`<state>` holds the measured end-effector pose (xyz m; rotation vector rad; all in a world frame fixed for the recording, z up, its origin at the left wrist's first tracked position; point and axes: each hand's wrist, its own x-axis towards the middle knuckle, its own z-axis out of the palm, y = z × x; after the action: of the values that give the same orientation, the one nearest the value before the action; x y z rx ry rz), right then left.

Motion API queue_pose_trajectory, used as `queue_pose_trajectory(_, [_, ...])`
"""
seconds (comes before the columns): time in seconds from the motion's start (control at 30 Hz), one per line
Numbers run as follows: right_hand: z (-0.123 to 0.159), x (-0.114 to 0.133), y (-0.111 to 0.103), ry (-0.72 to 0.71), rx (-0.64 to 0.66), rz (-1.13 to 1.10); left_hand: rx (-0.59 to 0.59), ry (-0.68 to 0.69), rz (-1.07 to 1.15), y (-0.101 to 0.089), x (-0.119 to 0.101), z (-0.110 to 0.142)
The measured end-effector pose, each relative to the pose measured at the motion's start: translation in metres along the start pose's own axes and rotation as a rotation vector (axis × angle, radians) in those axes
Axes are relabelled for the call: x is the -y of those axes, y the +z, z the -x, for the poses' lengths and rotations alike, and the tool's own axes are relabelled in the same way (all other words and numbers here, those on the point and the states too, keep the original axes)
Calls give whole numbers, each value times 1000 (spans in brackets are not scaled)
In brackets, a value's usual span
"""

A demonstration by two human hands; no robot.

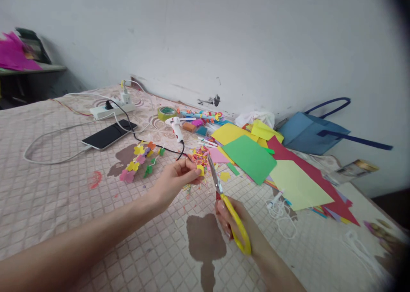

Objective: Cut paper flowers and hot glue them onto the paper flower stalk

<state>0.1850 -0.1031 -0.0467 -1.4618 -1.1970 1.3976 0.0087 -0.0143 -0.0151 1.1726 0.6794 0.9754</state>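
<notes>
From the head view, my left hand [177, 175] pinches a small, squarish yellow piece of thin sheet [200, 170]; the grip is narrow, thumb and fingers closed on its edge, I judge so that its other side is free. The piece is just left of the scissor blades, apart from them. My right hand [237, 217] wraps the long metal scissors with yellow and red handles [219, 187], fingers closed round the handles, blades close together and pointing away from me, probably for clearance from my left fingers. Beyond lie a heap of tiny multicoloured scraps [200, 157] and, to the right, a flat rectangular green sheet [249, 158], perhaps placed there for easy reach.
</notes>
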Motion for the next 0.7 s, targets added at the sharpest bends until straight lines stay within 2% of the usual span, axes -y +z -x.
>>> queue_pose_trajectory(0.1, [1,4,-1,-31,53,-170,114,205,-258,2,-1,4])
queue_pose_trajectory(0.27, [0,9,-2,-76,125,-379,387,720,-738,1,-3,12])
queue_pose_trajectory(0.37, [-1,11,-2,-48,124,-432,513,900,-890,-1,-2,13])
queue_pose_trajectory(0.43, [-1,12,-1,-36,109,-426,565,906,-923,-2,-1,14])
queue_pose_trajectory(0.53, [-2,11,-2,-58,73,-395,560,791,-921,0,1,14])
queue_pose_trajectory(0.63, [-3,9,-2,-101,-6,-341,420,596,-809,4,4,14])
queue_pose_trajectory(0.7, [-2,9,-3,-133,-79,-301,307,374,-669,8,6,13])
